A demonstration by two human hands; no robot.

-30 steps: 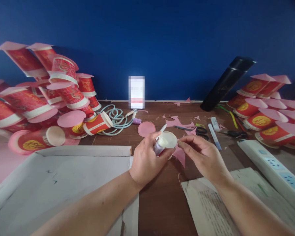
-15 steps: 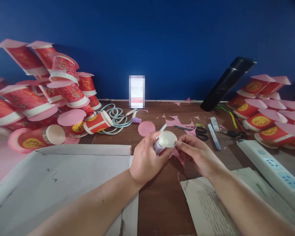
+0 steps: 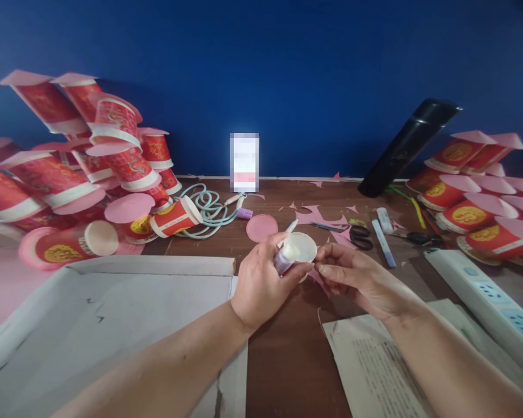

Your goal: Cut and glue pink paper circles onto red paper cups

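My left hand [image 3: 261,284] is closed around a small glue tube [image 3: 284,258] with a white nozzle pointing up and away. Its tip end sits against the white bottom of a paper cup [image 3: 303,247]. My right hand [image 3: 357,276] pinches that cup by its edge, with a pink paper piece [image 3: 318,277] showing just beneath the fingers. Both hands meet above the brown table [image 3: 287,360], near its middle.
Red paper cups with pink lids are heaped at left [image 3: 91,168] and right [image 3: 475,197]. A pink paper disc [image 3: 261,227], scissors [image 3: 357,235], a pen [image 3: 383,244], a coiled cable [image 3: 209,206], a black flask [image 3: 407,148], a power strip [image 3: 483,290], a cardboard sheet [image 3: 104,325] and printed papers [image 3: 383,371] lie around.
My right hand has drawn slightly closer to the cup and lowered its wrist, turning the cup a little. The left hand keeps its grip on the glue tube.
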